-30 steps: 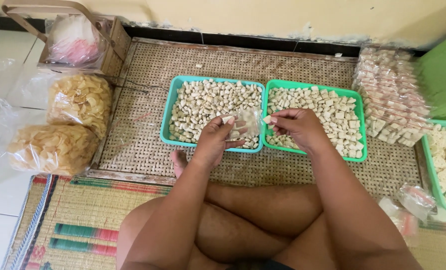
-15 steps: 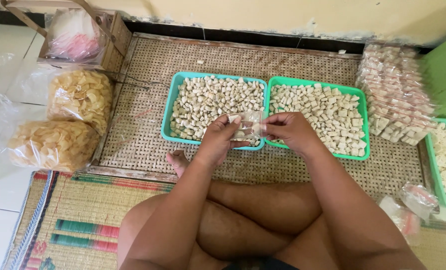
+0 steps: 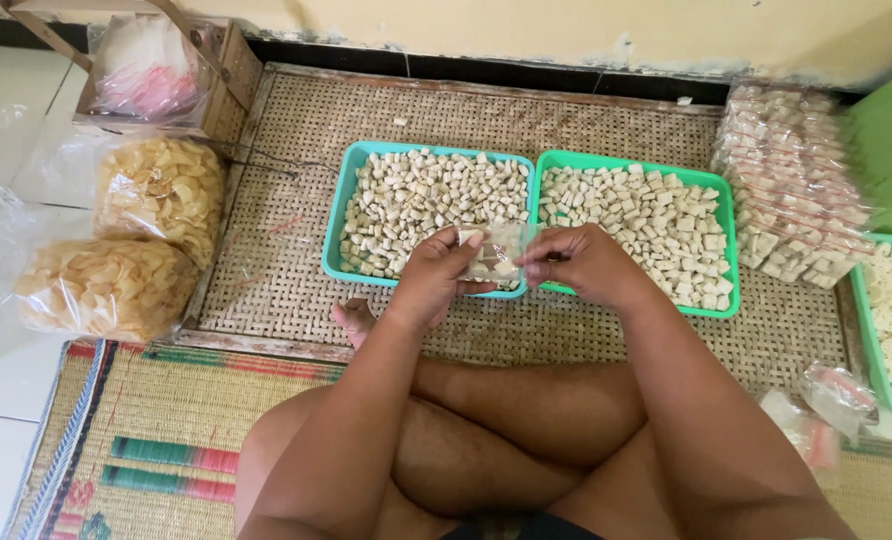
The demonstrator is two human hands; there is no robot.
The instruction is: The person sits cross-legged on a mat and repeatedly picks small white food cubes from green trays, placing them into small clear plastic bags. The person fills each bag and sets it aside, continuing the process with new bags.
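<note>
A small clear bag (image 3: 494,255), partly filled with pale snack cubes, is pinched between both hands over the near edge of the two trays. The left hand (image 3: 434,278) closes thumb and fingers on its left side; the right hand (image 3: 581,265) grips its right edge, fingers curled shut. The bag's long axis runs left to right, equally near both hands. Beyond lie the left teal tray (image 3: 344,205) and right green tray (image 3: 728,215) on a woven mat (image 3: 286,230). Stacked filled packets (image 3: 786,180) sit far right.

Both arms are bare to the top, no sleeves showing. The 2 hands, left hand (image 3: 434,278) and right hand (image 3: 584,264), wear no gloves or rings. Legs bare too.
</note>
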